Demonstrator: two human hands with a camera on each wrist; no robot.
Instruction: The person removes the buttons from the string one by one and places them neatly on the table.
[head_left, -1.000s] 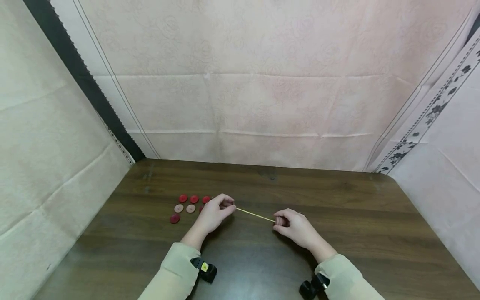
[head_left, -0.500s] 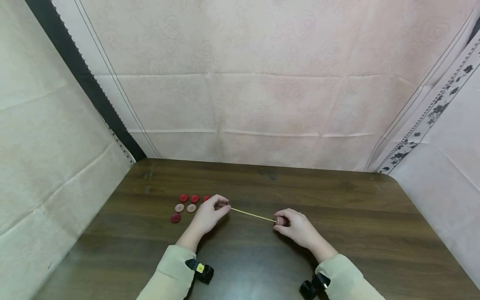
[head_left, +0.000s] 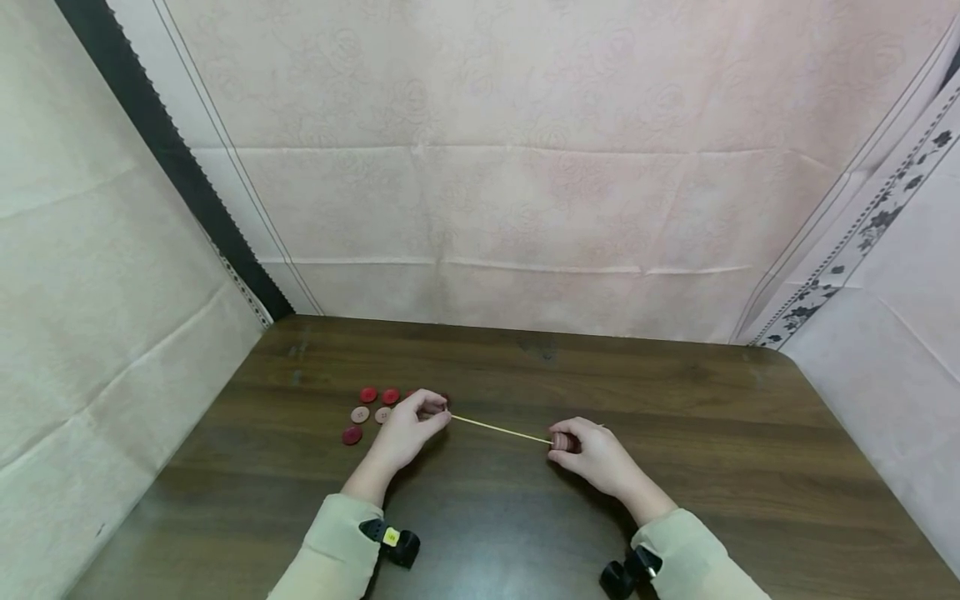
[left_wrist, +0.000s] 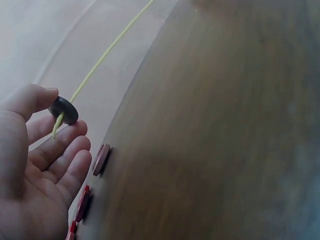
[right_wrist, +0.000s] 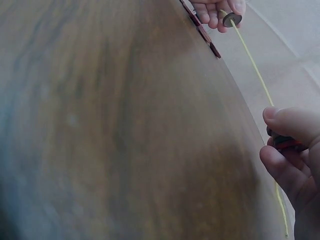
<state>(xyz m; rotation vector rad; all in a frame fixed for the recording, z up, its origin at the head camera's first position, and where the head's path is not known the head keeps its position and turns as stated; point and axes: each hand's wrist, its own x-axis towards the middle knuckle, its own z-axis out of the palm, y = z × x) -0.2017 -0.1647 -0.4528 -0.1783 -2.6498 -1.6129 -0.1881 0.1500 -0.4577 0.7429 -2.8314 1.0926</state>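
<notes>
In the left wrist view, my left hand (left_wrist: 45,160) pinches a dark round button (left_wrist: 63,111) between thumb and index finger, the other fingers spread below. A yellow cord (left_wrist: 107,52) passes through this button, its short end sticking out on the palm side. From there the cord (head_left: 501,429) runs taut to my right hand (head_left: 596,457). That hand grips a short stack of buttons (head_left: 560,442) threaded on the cord, pinkish in the head view. In the right wrist view, the cord's tail (right_wrist: 281,210) hangs below the right fingers.
Left of my left hand, loose buttons lie in rows on the brown wooden table (head_left: 480,517): red ones (head_left: 368,395), beige ones (head_left: 360,415) and a dark red one (head_left: 352,435). The left hand partly covers others. Pale cloth (head_left: 525,208) hangs behind and at both sides.
My left hand has slid left, away from the right hand, and the stretch of cord between them has grown longer. The right hand and its button stack have stayed almost still.
</notes>
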